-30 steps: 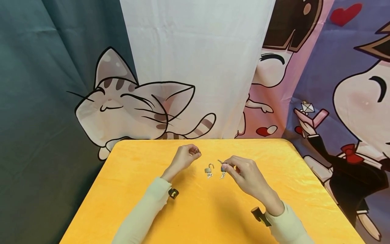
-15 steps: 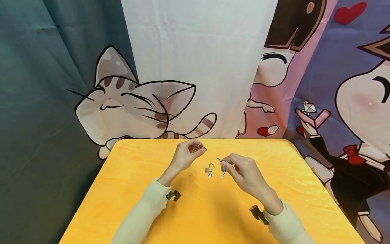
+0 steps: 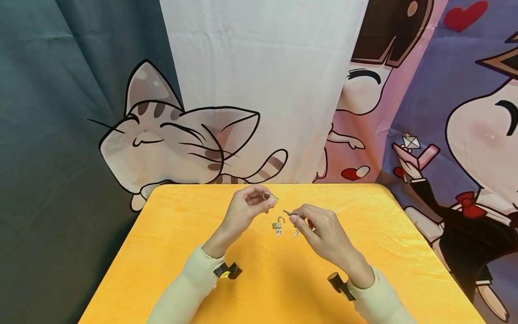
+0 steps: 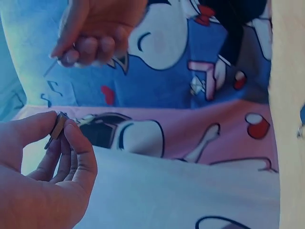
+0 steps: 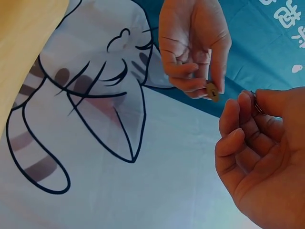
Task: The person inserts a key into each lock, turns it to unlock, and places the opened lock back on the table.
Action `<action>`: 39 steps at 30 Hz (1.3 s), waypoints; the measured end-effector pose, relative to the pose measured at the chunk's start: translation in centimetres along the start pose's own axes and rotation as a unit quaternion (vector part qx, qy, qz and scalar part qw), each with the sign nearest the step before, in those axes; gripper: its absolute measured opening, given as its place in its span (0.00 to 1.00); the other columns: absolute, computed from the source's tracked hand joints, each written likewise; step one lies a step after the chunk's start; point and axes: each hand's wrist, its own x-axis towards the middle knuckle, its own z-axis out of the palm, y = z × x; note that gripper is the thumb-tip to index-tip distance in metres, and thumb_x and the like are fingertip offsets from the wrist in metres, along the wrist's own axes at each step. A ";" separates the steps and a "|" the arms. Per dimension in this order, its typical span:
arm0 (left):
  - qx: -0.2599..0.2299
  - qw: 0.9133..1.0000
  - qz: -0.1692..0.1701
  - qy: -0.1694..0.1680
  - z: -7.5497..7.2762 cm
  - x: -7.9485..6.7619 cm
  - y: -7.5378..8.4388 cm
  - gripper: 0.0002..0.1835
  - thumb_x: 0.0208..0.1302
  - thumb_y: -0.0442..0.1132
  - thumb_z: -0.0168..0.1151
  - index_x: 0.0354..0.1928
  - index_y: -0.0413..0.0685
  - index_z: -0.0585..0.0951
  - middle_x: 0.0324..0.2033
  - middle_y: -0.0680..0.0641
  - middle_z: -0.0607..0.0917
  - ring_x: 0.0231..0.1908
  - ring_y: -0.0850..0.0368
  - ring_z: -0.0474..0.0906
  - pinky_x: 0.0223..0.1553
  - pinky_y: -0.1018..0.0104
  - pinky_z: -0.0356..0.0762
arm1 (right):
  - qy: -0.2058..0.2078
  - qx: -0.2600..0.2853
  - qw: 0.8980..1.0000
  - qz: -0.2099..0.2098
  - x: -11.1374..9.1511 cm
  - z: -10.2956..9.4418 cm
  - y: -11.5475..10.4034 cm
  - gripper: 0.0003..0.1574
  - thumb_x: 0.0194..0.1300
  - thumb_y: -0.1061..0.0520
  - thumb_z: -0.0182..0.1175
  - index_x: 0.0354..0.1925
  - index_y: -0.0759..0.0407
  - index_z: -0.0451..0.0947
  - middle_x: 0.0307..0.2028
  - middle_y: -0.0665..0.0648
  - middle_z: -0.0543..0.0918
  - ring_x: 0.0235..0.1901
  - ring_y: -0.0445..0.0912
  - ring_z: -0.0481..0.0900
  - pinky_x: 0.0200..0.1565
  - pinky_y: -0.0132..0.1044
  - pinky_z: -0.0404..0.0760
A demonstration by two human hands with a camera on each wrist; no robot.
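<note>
My left hand (image 3: 243,211) pinches a small brass padlock (image 5: 212,90) between thumb and fingers, with its keyhole face showing in the right wrist view. In the head view its curved shackle (image 3: 265,196) stands out to the left. My right hand (image 3: 325,229) pinches a thin metal key (image 3: 288,213) whose tip points left toward the padlock; a small gap separates them. Below, on the yellow table, lies another brass padlock (image 3: 276,226) with its shackle swung open and small silver keys (image 3: 279,232) at its base. More small keys (image 3: 296,232) show beside my right fingers.
The yellow cloth (image 3: 259,279) covers the table up to its back edge. Behind it hangs a printed curtain (image 3: 259,67) with cartoon figures. A blue piece (image 4: 302,115) is cut off at the left wrist view's right edge.
My left hand has moved right with its padlock, whose shackle shows more clearly. My right hand has shifted slightly left with the key, now covering the blue item on the table in the head view.
</note>
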 end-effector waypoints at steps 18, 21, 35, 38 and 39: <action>-0.090 0.996 -0.002 -0.023 0.6 -2.6 1.6 0.08 0.64 0.30 0.62 0.44 0.37 0.76 0.35 0.52 0.84 0.33 0.60 0.80 0.41 0.68 0.82 | 0.014 0.008 0.999 -0.041 0.4 0.9 -1.0 0.06 0.67 0.63 0.61 0.37 0.52 0.82 0.22 0.42 0.74 0.23 0.32 0.67 0.27 0.20 0.68; -0.096 0.995 0.001 -0.026 0.7 -2.7 1.6 0.08 0.64 0.29 0.62 0.44 0.37 0.76 0.35 0.53 0.84 0.33 0.61 0.80 0.41 0.68 0.82 | 0.012 0.005 0.999 -0.042 0.4 1.0 -1.1 0.06 0.66 0.63 0.61 0.37 0.52 0.82 0.22 0.42 0.74 0.23 0.32 0.66 0.27 0.19 0.67; -0.063 0.997 0.030 -0.015 0.8 -3.3 1.6 0.14 0.62 0.34 0.67 0.45 0.33 0.77 0.36 0.53 0.84 0.35 0.60 0.82 0.41 0.67 0.83 | 0.012 -0.003 0.999 -0.043 0.4 1.2 -1.2 0.06 0.66 0.62 0.62 0.35 0.51 0.82 0.21 0.43 0.73 0.22 0.32 0.65 0.26 0.21 0.69; -0.048 0.998 0.045 -0.012 1.0 -3.5 1.6 0.14 0.63 0.34 0.67 0.45 0.32 0.77 0.36 0.52 0.84 0.35 0.60 0.81 0.40 0.69 0.83 | 0.014 -0.001 0.999 -0.046 0.4 1.3 -1.2 0.05 0.66 0.62 0.62 0.35 0.51 0.82 0.22 0.43 0.73 0.21 0.32 0.65 0.26 0.20 0.68; -0.045 0.998 0.047 -0.012 1.0 -3.5 1.7 0.14 0.63 0.34 0.67 0.45 0.33 0.77 0.36 0.51 0.84 0.36 0.60 0.81 0.41 0.69 0.83 | 0.014 0.000 0.999 -0.046 0.4 1.3 -1.3 0.05 0.66 0.62 0.62 0.36 0.51 0.81 0.22 0.43 0.74 0.22 0.32 0.65 0.26 0.19 0.67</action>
